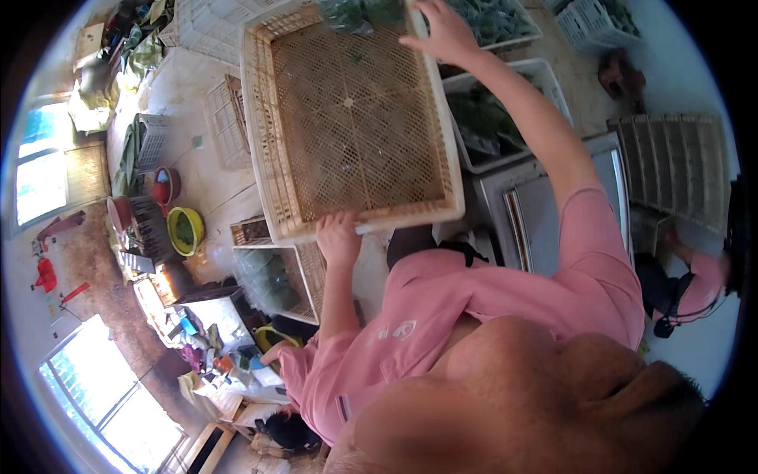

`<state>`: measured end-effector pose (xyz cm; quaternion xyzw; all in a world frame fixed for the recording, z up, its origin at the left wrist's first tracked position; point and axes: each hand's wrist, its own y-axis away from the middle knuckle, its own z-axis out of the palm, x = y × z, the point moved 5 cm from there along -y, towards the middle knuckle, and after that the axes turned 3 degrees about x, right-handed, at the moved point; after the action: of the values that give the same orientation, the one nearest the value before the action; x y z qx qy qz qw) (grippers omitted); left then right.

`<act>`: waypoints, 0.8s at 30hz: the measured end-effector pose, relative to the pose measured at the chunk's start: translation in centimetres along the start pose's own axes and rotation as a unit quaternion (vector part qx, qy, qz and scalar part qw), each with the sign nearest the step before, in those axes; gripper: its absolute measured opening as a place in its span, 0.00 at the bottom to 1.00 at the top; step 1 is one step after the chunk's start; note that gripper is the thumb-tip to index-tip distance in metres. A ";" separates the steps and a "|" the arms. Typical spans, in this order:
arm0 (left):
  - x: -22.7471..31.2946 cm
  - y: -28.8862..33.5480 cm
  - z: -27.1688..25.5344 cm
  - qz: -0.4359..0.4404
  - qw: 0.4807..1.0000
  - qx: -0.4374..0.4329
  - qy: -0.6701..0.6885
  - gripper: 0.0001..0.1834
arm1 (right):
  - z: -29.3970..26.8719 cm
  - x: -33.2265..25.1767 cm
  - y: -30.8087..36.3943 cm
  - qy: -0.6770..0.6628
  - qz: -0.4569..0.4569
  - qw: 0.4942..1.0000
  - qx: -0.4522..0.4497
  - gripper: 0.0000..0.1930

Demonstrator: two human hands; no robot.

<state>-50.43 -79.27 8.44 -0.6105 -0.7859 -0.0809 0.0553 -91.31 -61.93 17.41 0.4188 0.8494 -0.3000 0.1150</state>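
In front of me is a large, cream-coloured plastic crate (345, 150) with a lattice bottom. My left hand (339, 237) is closed over its near rim, toward the left corner. At the far right corner, my right hand (444, 33) reaches across the side rim, thumb and fingers spread apart. Clear bags of leafy greens (345, 16) lie at the crate's far end, close to those fingers and partly cut off by the picture's edge. A small green scrap (357, 58) rests on the lattice; otherwise the crate's bottom shows bare.
Right of the crate stands a white bin (562, 95) of bagged greens, beside a metal-framed unit (608, 170). Another crate (314, 276) with bagged greens is near my left arm. A yellow basin (200, 231) sits farther left. Other people (699, 284) are at the right and lower left.
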 end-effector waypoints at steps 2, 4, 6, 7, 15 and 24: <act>0.2 -0.4 -0.7 -0.004 0.999 0.019 0.030 0.11 | 2.4 0.4 -7.3 -0.022 0.063 0.995 -0.069 0.46; 0.4 -0.7 -0.9 0.010 0.997 0.047 0.056 0.11 | 5.2 2.5 -12.2 0.109 0.020 0.994 0.000 0.52; 0.4 -1.0 -1.3 0.005 0.995 0.067 0.076 0.10 | 7.7 2.0 -15.5 0.216 0.037 0.975 0.021 0.55; 0.4 -1.0 -1.4 -0.003 0.993 0.078 0.086 0.09 | 9.1 1.1 -16.6 0.206 0.061 0.977 -0.015 0.56; -0.3 -0.9 -1.0 -0.030 0.992 0.068 0.105 0.08 | 20.2 -1.3 -14.8 0.226 -0.080 0.971 0.029 0.17; 0.1 -1.5 -2.0 0.006 0.991 0.081 0.103 0.11 | -3.1 -5.8 -13.4 -0.052 -0.075 0.991 0.096 0.17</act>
<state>-51.92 -79.91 10.32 -0.5970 -0.7764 -0.0793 0.1859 -97.95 -70.08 28.02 0.3465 0.8387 -0.4091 0.0955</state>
